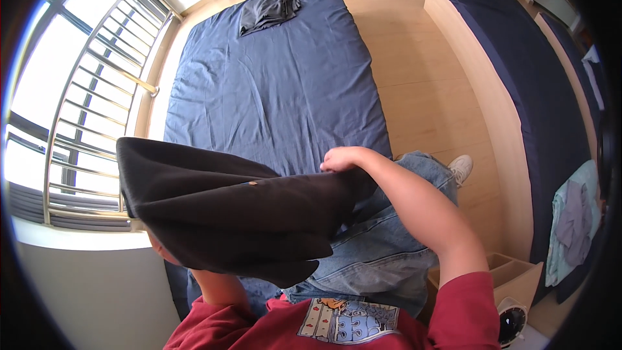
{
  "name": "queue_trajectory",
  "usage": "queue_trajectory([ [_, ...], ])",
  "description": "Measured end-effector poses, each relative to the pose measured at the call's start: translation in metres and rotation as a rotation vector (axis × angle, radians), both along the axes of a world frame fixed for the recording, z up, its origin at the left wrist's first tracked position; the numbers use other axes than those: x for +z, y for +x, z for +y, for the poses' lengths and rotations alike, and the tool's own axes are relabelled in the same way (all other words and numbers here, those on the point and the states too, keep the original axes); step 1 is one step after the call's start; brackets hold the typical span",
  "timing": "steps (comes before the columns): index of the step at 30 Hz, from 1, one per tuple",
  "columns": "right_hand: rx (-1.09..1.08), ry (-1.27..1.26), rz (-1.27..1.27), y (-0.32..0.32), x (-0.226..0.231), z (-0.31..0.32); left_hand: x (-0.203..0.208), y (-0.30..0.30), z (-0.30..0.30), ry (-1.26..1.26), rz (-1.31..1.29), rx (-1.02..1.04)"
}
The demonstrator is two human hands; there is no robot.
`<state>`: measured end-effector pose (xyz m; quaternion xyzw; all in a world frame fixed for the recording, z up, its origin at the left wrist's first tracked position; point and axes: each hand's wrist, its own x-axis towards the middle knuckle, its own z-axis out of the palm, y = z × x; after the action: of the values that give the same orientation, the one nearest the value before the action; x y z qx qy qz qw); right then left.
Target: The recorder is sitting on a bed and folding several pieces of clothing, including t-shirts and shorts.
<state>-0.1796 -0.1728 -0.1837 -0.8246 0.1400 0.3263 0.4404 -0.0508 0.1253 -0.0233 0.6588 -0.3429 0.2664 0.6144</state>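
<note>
A black folded garment (220, 211) hangs in front of me, held up between both hands over the near end of a blue mattress (278, 84). My right hand (342, 159) grips its upper right edge with the fingers curled over the cloth. My left hand (162, 249) is almost hidden under the garment's lower left part and seems to hold it from beneath. A small round button or tag shows on the cloth's front. My jeans-clad legs (382, 240) stand below the garment.
A dark grey garment (269, 10) lies crumpled at the mattress's far end. A second blue mattress on a wooden frame (512, 71) runs along the right, with pale clothes (573, 220) at its near end. Window with metal rail (78, 110) on the left; wooden floor (421, 71) between the beds.
</note>
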Motion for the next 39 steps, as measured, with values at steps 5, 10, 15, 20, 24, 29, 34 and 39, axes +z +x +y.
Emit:
queue_trajectory([
  [5,-0.407,0.533,0.004,-0.002,0.042,0.034,0.038,-0.028,-0.005,-0.645,0.721,-1.030],
  [10,-0.436,0.809,0.217,0.002,0.068,0.054,0.043,-0.037,-0.012,-0.635,0.785,-1.110],
  [15,0.080,0.137,0.096,-0.003,0.004,0.052,0.046,-0.043,-0.018,-0.643,0.834,-1.158],
  [20,0.178,-0.081,0.009,0.007,0.002,0.082,0.045,-0.049,-0.018,-0.665,0.891,-1.182],
  [24,-0.057,0.434,-0.188,0.013,-0.002,0.082,0.043,-0.053,-0.024,-0.676,0.940,-1.233],
  [29,-0.831,0.956,-0.351,0.016,0.037,0.055,0.049,-0.051,-0.025,-0.688,0.959,-1.269],
  [34,-0.998,0.815,-0.392,-0.011,0.101,-0.007,0.070,-0.031,-0.035,-0.624,1.033,-1.033],
  [39,-0.989,0.966,-0.985,-0.076,0.136,-0.077,0.053,0.024,-0.046,-0.434,1.167,-0.684],
])
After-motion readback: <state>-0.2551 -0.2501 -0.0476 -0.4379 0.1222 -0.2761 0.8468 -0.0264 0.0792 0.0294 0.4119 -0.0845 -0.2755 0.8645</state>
